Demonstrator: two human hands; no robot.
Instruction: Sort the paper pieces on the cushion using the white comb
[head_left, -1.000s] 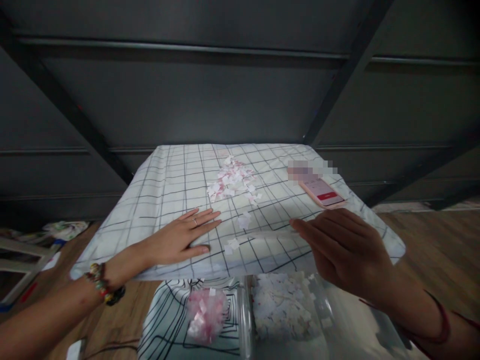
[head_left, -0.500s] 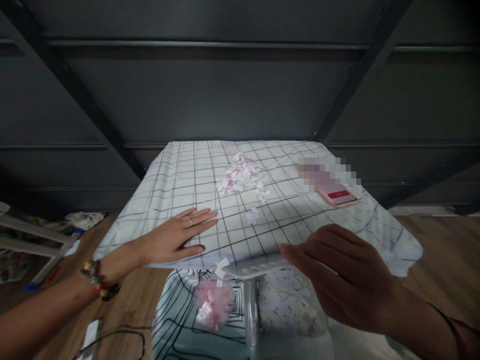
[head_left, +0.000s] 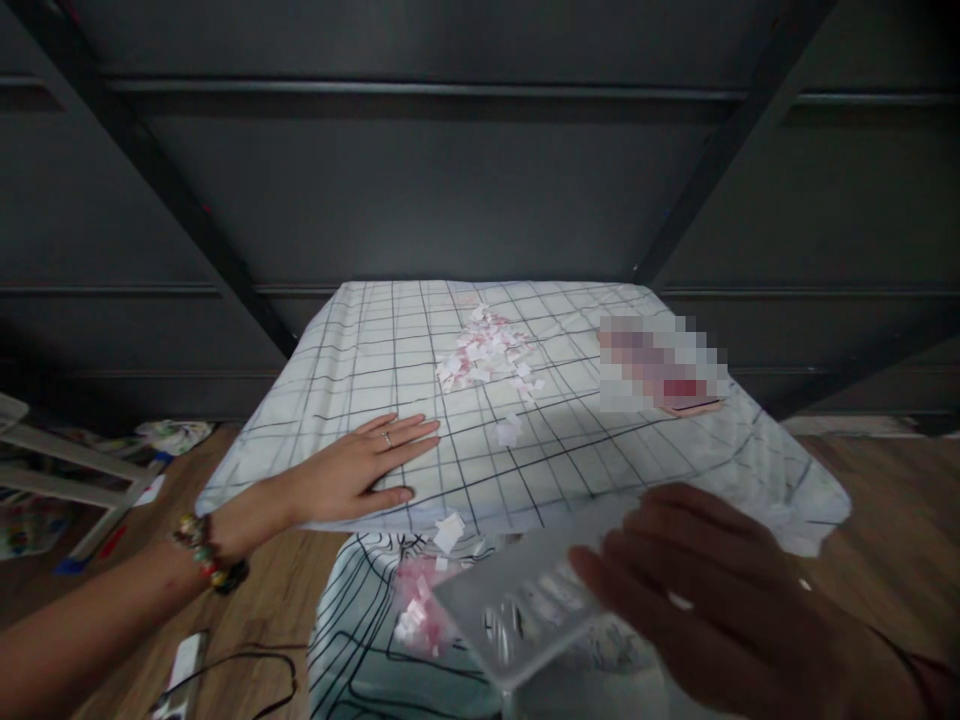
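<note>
My left hand (head_left: pixel 360 470) lies flat on the checked tablecloth (head_left: pixel 360 350), fingers spread and holding nothing. In my right hand (head_left: pixel 705 580) is a translucent plastic tray (head_left: pixel 487 595) with ridged slots, gripped by its far right part and tilted in front of the table's near edge. Motion blurs this hand somewhat. Small white and pink paper scraps (head_left: pixel 487 352) form a heap mid-table, with a few loose scraps (head_left: pixel 508 430) nearer me. Below the edge, pink and white scraps (head_left: pixel 420 615) sit in what looks like a clear bag, partly behind the tray.
A phone (head_left: pixel 694 405), partly pixelated, lies on the table's right side. A patterned teal cover (head_left: pixel 352 650) is under the bag, beside a clear container (head_left: pixel 585 690) partly hidden by the tray. On the floor at left are a power strip (head_left: pixel 184 665) and cable.
The plastic tray has swung from nearly edge-on at the table's edge to a broad tilted view, nearer me. My right hand has moved down with it. My left hand stays put.
</note>
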